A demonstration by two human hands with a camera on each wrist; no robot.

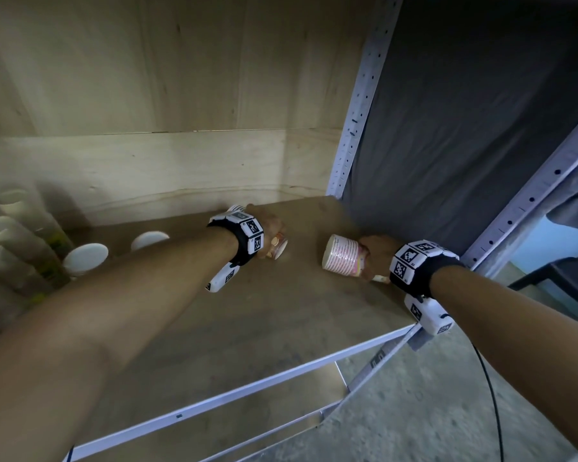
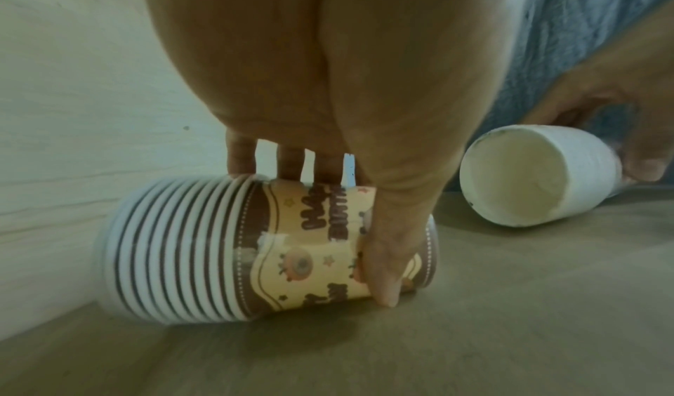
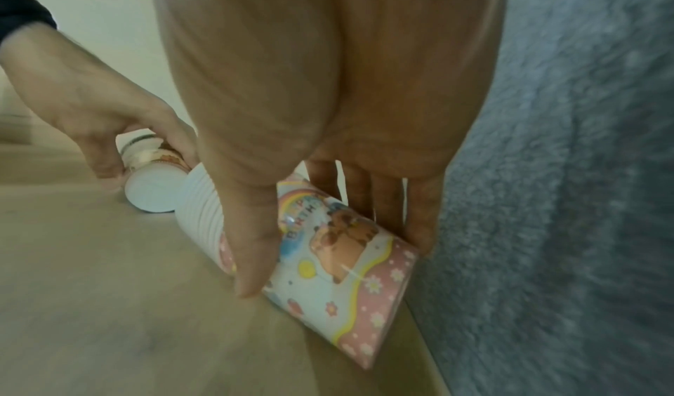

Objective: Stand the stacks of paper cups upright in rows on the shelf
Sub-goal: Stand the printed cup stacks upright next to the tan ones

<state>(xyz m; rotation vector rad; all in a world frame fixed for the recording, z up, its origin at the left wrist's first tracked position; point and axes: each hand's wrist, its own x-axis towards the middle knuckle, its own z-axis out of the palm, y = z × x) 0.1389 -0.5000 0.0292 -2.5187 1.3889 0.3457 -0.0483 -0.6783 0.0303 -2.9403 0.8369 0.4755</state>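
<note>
Two stacks of paper cups lie on their sides on the brown shelf board (image 1: 264, 328). My left hand (image 1: 269, 228) grips the brown-and-yellow stack (image 2: 255, 246) near the back wall, thumb in front and fingers (image 2: 239, 157) behind; that brown-and-yellow stack (image 1: 276, 246) is mostly hidden in the head view. My right hand (image 1: 374, 255) holds the pink stack (image 1: 342, 256) by its base end beside the grey cloth, open rims pointing left. The right wrist view shows the pink stack (image 3: 339, 258) between thumb and fingers, resting on the board.
At the far left, several white cup stacks (image 1: 24, 241) stand close together, with two more white stacks (image 1: 85, 258) just right of them. A plywood wall (image 1: 147, 171) closes the back. Grey cloth (image 1: 464, 128) hangs on the right behind a perforated metal upright (image 1: 357, 108).
</note>
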